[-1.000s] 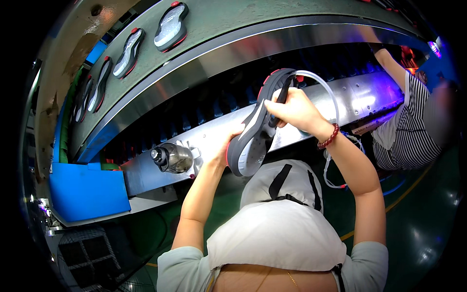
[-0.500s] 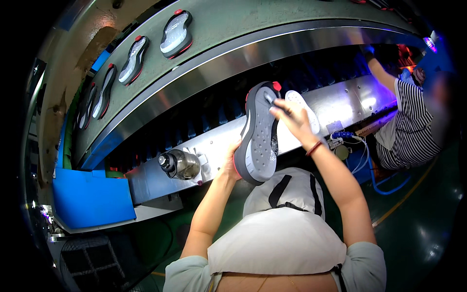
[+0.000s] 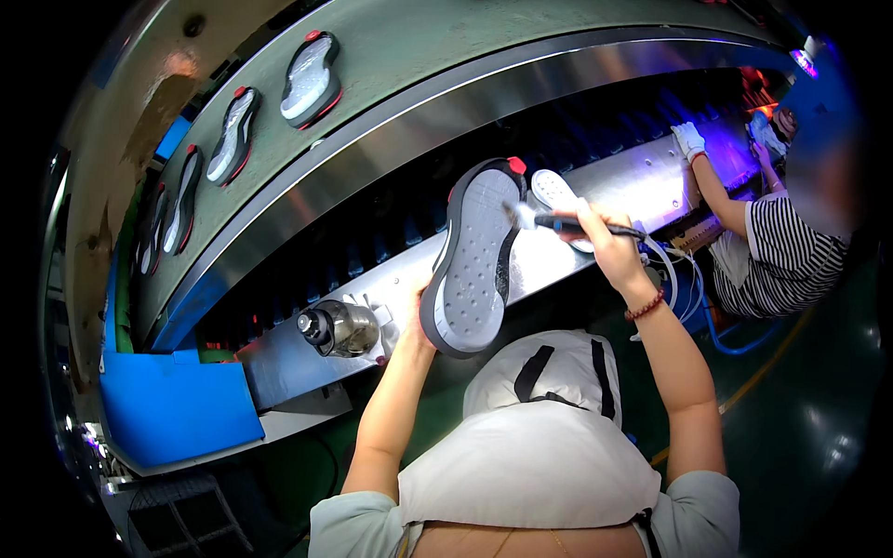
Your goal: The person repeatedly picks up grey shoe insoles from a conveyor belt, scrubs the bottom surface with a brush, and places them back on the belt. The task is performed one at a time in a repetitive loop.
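My left hand (image 3: 418,312) grips a shoe sole (image 3: 474,256) by its lower left side, holding it up with the grey, dimpled inner face toward me. Its sidewall is black with white, and a red tab tops the far end. In my right hand (image 3: 603,244) is a brush (image 3: 560,223) with a dark handle, its bristles at the upper right part of the sole's inner face. A pale tube passes just behind the handle; I cannot tell if they are joined. Beyond the brush, a white perforated sole-shaped piece (image 3: 553,189) rests on the metal ledge, partly hidden by my right hand.
Several soles (image 3: 312,82) lie on the green conveyor belt (image 3: 400,56) behind a metal rail (image 3: 372,126). A dark translucent bottle (image 3: 346,329) stands on the metal ledge (image 3: 284,365) at left. At right sits a co-worker in a striped top (image 3: 772,265), with a white-gloved hand (image 3: 688,141).
The brush has moved down from the sole's far end toward its right edge, and my right hand has shifted right. On the belt, the soles appear farther left and lower. The co-worker's gloved hand has come closer.
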A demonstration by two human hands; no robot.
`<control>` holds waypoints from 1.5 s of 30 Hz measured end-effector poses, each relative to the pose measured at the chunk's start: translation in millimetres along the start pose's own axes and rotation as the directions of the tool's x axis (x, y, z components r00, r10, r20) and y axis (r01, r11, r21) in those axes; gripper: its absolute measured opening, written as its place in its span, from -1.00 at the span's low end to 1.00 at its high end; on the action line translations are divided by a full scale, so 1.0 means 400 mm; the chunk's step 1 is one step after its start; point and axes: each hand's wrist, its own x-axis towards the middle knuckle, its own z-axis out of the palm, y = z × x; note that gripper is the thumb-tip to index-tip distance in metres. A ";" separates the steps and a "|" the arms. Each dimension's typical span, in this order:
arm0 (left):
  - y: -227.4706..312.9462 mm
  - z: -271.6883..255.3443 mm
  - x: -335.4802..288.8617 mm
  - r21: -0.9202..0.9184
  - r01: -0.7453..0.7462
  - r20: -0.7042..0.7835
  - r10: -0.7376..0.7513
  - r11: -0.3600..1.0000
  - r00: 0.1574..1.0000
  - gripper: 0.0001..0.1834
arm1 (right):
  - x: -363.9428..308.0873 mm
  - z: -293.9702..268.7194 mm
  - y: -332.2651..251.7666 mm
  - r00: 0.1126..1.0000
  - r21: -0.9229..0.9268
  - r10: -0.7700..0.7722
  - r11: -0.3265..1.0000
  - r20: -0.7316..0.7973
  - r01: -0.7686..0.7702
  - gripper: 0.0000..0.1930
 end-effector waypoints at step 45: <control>0.393 0.776 0.969 0.536 -0.433 0.091 0.460 0.725 0.883 -0.64 | -0.008 -0.549 0.063 0.725 0.670 0.438 0.741 -0.532 0.044 -0.54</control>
